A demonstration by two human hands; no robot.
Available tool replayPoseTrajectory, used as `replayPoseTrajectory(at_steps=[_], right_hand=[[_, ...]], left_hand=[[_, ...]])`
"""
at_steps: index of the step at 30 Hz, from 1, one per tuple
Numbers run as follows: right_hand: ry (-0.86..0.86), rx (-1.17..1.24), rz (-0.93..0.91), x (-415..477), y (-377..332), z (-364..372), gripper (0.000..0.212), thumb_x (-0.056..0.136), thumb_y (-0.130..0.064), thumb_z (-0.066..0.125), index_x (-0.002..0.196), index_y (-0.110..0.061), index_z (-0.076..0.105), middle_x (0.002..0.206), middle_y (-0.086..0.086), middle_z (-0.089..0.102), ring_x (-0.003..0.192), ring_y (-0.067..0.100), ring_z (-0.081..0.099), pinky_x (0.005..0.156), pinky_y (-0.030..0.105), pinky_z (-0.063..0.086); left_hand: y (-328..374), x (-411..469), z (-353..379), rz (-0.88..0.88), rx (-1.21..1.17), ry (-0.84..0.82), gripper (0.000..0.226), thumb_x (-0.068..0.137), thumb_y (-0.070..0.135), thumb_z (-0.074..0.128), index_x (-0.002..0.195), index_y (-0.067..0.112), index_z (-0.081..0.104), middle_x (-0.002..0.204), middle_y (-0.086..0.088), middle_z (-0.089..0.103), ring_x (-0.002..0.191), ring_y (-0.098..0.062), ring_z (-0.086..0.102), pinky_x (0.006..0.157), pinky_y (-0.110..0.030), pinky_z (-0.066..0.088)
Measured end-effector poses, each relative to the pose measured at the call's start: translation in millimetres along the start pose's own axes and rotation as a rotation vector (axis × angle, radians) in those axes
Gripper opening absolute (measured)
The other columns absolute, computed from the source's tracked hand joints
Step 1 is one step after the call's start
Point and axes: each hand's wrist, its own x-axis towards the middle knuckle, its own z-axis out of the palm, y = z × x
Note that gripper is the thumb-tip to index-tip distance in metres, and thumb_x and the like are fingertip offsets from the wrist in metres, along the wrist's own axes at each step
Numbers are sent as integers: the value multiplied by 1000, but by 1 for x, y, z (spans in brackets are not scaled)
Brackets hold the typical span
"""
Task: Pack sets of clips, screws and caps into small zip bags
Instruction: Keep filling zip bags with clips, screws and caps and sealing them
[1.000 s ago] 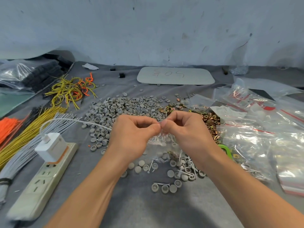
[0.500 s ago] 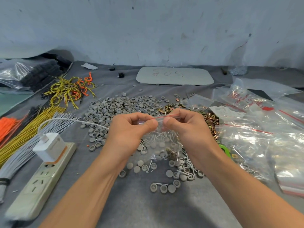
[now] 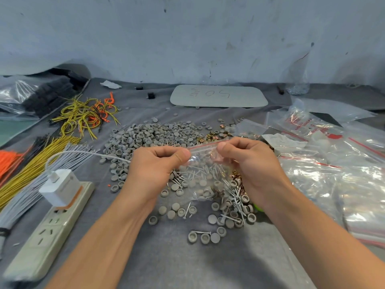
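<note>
Now spread farther apart, the left hand and right hand are pinching the zip bag along its top, seemingly sealing it.

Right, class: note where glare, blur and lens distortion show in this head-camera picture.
Head view: soft, even light with only faint shadows; glare streaks the loose bags at right; the wide lens stretches the forearms and the power strip toward the lower corners, where detail softens; the zip bag, pinched by left hand and right hand, is in focus.
</note>
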Motion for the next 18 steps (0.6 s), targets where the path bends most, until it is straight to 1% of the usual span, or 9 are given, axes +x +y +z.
replayPoseTrajectory(at_steps=[3, 6, 9, 10, 11, 12, 13, 15, 18], right_hand=[[3, 8, 24, -1, -2, -2, 25, 84, -8, 78, 61, -16, 75, 77, 12, 71, 81, 27, 57, 91, 45, 52], [1, -5, 36, -1, -5, -7, 12, 87, -15, 77, 77, -12, 82, 97, 22, 77, 90, 31, 60, 104, 54, 53], [-2, -7, 33, -2, -7, -6, 13, 90, -15, 75, 82, -11, 83, 105, 29, 73, 92, 32, 61, 100, 59, 53], [0, -10, 29, -3, -6, -6, 15, 91, -13, 74, 79, -11, 83, 104, 29, 73, 90, 30, 63, 94, 56, 57], [-1, -1, 25, -4, -5, -6, 18, 91, -12, 73, 77, -12, 83, 99, 26, 75, 86, 27, 66, 81, 47, 62], [-12, 15, 28, -4, -5, -6, 21, 91, -11, 72, 74, -13, 83, 94, 21, 77, 81, 22, 70, 70, 34, 62], [-21, 26, 31, -4, -3, -6, 23, 92, -10, 71, 72, -13, 83, 90, 16, 79, 77, 18, 72, 66, 24, 59], [-20, 33, 34, -5, -2, -7, 21, 92, -11, 72, 73, -11, 82, 89, 14, 79, 75, 16, 73, 66, 18, 56], [-40, -6, -9, -6, -2, -4, 14, 87, -13, 78, 76, -4, 77, 84, 16, 77, 76, 16, 74, 76, 25, 57]], left_hand=[[2, 0, -1, -8, 36, -7, 17, 56, 43, 82, 70, 33, 83, 77, 5, 79, 79, 2, 74, 77, -17, 48], [4, -2, 0, 36, 18, 0, 18, 56, 41, 83, 72, 32, 83, 75, 2, 79, 77, -1, 75, 68, -9, 51], [3, -3, -1, 85, 49, 46, 20, 55, 39, 84, 71, 29, 83, 73, 2, 79, 70, -4, 74, 62, -9, 51], [2, -4, -2, 86, 82, 62, 20, 54, 41, 84, 72, 32, 83, 72, 3, 78, 69, -4, 74, 61, -11, 52], [1, -4, -2, 87, 115, 76, 19, 55, 43, 84, 72, 34, 83, 71, 4, 78, 67, -3, 73, 62, -15, 52], [0, -4, -3, 89, 143, 91, 19, 56, 44, 85, 73, 37, 82, 70, 5, 77, 67, -3, 73, 64, -18, 52], [0, -4, -3, 91, 160, 104, 16, 58, 43, 87, 73, 38, 82, 68, 6, 77, 67, -3, 73, 67, -21, 52], [-1, -4, -2, 104, 170, 123, 12, 65, 34, 91, 72, 38, 82, 67, 5, 76, 67, -2, 72, 69, -25, 53], [0, -4, -2, 115, 116, 71, 15, 60, 37, 88, 72, 31, 83, 68, 1, 77, 65, -7, 71, 66, -21, 57]])
